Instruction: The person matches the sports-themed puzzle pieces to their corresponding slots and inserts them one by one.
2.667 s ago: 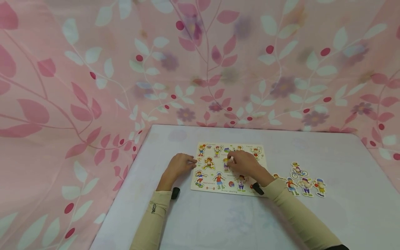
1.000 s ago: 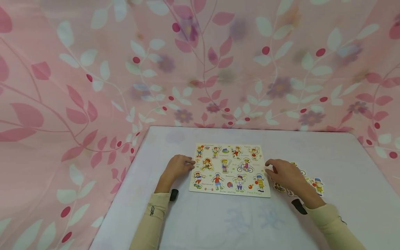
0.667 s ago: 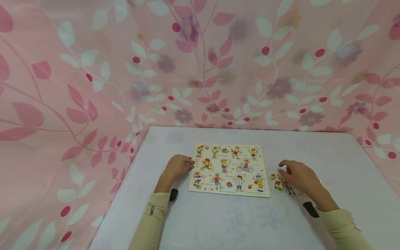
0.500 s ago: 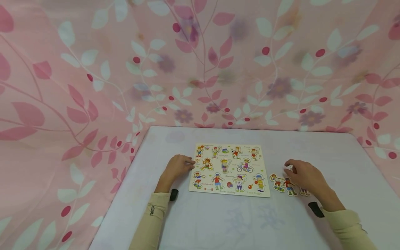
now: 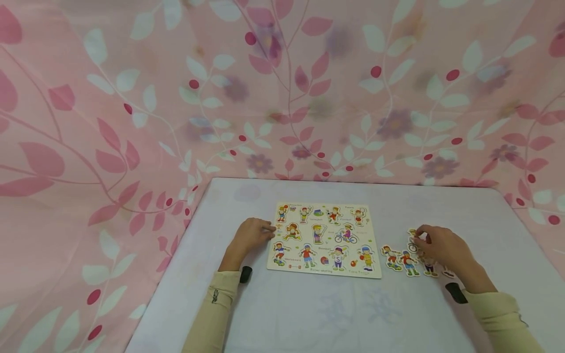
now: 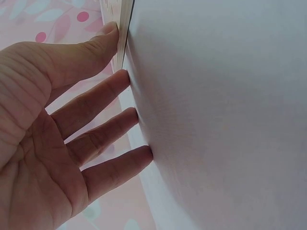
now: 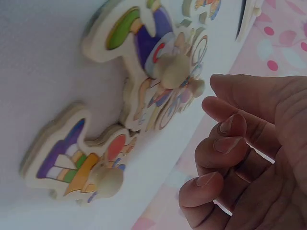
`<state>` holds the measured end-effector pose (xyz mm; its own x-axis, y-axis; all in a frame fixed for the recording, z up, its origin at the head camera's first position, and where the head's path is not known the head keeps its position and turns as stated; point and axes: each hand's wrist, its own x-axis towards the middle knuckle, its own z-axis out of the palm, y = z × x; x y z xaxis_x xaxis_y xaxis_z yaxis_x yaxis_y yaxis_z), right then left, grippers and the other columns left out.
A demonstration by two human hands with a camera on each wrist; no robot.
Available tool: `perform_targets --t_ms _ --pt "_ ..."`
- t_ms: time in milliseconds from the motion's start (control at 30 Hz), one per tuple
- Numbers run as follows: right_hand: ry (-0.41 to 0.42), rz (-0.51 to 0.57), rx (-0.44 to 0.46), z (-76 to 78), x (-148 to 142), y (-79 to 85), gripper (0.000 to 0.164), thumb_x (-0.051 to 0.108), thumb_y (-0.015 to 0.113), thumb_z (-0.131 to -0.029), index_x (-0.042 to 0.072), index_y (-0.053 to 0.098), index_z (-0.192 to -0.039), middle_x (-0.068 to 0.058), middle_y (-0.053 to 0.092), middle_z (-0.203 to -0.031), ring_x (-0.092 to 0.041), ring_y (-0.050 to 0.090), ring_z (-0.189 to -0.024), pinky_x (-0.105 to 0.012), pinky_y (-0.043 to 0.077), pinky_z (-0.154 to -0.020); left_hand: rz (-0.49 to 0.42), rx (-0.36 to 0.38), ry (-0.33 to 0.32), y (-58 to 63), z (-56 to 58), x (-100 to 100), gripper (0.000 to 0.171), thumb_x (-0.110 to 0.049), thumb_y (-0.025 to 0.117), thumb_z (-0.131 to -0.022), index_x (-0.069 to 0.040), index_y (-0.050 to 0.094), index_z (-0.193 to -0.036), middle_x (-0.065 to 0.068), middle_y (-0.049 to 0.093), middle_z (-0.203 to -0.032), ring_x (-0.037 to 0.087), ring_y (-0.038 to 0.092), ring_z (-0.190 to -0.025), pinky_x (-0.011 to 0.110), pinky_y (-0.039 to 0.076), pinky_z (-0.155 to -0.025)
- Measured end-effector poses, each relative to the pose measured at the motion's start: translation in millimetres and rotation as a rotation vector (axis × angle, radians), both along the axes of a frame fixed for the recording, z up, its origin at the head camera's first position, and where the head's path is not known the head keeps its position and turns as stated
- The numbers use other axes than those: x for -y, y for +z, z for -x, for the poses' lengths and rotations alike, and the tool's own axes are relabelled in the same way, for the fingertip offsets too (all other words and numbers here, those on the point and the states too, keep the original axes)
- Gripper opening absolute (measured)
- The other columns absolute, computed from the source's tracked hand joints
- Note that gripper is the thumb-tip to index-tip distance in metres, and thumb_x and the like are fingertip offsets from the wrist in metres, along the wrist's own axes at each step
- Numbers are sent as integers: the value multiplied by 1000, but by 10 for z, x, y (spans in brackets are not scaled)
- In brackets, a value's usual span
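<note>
A pale wooden puzzle board [image 5: 293, 250] printed with children playing sports lies on the table. My left hand [image 5: 252, 234] is at its left edge; the left wrist view shows the thumb against the board's side [image 6: 124, 33] and the other fingertips resting on the cloth. My right hand [image 5: 447, 249] hovers over loose puzzle pieces on the right, fingers loosely bent and nothing between them. Its fingertips are close to the round knob [image 7: 196, 88] of the cyclist piece [image 5: 413, 247]. A purple-trousered piece [image 7: 156, 36] and another knobbed piece [image 7: 72, 163] lie below the hand, partly covered in the head view.
A skateboarder piece [image 5: 391, 258] and a red-shirted piece [image 5: 409, 264] lie between the board and my right hand. A white cloth [image 5: 335, 314] covers the table. Pink leaf-patterned fabric [image 5: 282, 122] hangs behind and to the left.
My right hand has left the board's middle and moved right to the loose pieces, uncovering the skateboarder and red-shirted pieces on the way. The left hand has stayed at the board's edge.
</note>
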<state>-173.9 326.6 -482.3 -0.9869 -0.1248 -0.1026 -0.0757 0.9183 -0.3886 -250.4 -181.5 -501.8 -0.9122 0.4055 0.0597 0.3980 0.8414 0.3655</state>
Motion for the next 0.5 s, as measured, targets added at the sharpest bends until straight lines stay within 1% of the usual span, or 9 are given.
perform_targets --t_ms 200,400,500 --pt "-10 -3 34 -8 -48 -53 29 22 67 -93 -1 65 -110 -2 52 -72 -18 46 -63 -31 37 -49 0 13 10 3 3 -10 19 -21 79 -84 -14 80 -102 6 70 -117 30 63 -114 44 47 -99" --pt "-2 2 40 1 -80 -119 28 21 66 -94 -2 63 -111 -1 51 -72 -17 46 -63 -31 35 -50 -17 24 21 17 -2 -16 19 -20 80 -84 -14 80 -102 6 70 -118 31 62 -115 45 47 -99" --pt "-2 -1 32 11 -96 -141 28 21 66 -94 -1 63 -111 -1 50 -72 -17 46 -63 -31 34 -50 -17 21 16 22 -3 -19 19 -20 79 -84 -14 80 -102 6 70 -118 31 62 -114 45 47 -99"
